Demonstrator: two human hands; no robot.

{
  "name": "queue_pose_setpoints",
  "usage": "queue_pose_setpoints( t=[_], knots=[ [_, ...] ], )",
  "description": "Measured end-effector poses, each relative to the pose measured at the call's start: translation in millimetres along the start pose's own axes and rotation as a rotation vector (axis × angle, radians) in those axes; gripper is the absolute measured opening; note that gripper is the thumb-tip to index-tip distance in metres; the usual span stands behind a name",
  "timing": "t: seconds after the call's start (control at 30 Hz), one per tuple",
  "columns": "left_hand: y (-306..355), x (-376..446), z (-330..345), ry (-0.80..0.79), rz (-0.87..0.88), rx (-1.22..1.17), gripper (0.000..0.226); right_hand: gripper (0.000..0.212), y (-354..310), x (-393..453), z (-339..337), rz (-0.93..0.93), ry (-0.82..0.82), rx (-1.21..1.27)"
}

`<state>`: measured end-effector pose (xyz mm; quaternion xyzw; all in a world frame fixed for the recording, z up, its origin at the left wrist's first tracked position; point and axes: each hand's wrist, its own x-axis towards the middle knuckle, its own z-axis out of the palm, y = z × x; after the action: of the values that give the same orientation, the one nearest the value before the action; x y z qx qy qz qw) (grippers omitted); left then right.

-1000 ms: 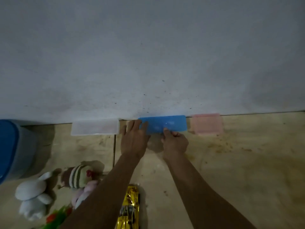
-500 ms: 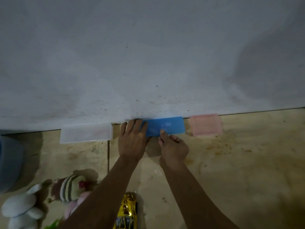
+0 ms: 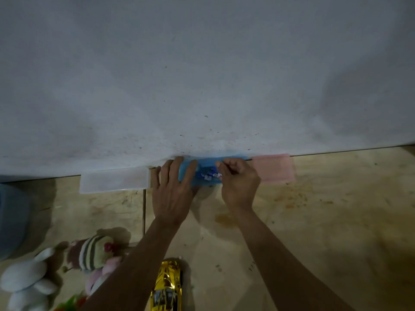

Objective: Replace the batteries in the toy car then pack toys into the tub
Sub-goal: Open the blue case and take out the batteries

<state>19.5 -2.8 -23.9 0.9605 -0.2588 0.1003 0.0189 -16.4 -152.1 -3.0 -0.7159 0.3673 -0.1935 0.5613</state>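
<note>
A blue plastic case (image 3: 187, 169) lies on the floor against the wall, its lid lifted back so that small blue and white batteries (image 3: 208, 175) show inside. My left hand (image 3: 173, 194) presses flat on the case's left end, fingers spread. My right hand (image 3: 238, 182) is at the right end, its fingertips pinched at the raised lid edge (image 3: 221, 161). The gold toy car (image 3: 167, 287) stands on the floor between my forearms, near the bottom edge. The blue tub (image 3: 11, 221) is partly visible at the far left.
A clear case (image 3: 114, 179) lies left of the blue one and a pink case (image 3: 272, 168) right of it, all along the wall. Plush toys sit at the lower left: a white rabbit (image 3: 24, 281), a striped doll (image 3: 94, 252) and a pink one (image 3: 98, 274).
The blue case was shut before; now its lid is raised toward the wall and batteries show. My right hand moved up and right along the case. The view has shifted right and closer.
</note>
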Motion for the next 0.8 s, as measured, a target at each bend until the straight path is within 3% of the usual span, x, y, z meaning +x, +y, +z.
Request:
queue_pose_setpoints(
  t=[0.17, 0.43, 0.53, 0.8],
  knots=[
    [-4, 1, -4, -0.03, 0.017, 0.041, 0.077, 0.008, 14, 17, -19, -0.319, -0.206, -0.256],
    [-3, -2, -3, -0.09, 0.02, 0.076, 0.088, 0.019, 45, 6, -4, -0.552, -0.44, -0.709],
    [-5, -2, -3, -0.103, 0.038, 0.088, 0.087, 0.024, 52, 3, 5, -0.685, -0.478, -0.862],
    [-8, -1, 1, -0.091, 0.064, 0.092, 0.089, 0.037, 63, 4, 13, -0.768, -0.421, -1.047]
  ],
)
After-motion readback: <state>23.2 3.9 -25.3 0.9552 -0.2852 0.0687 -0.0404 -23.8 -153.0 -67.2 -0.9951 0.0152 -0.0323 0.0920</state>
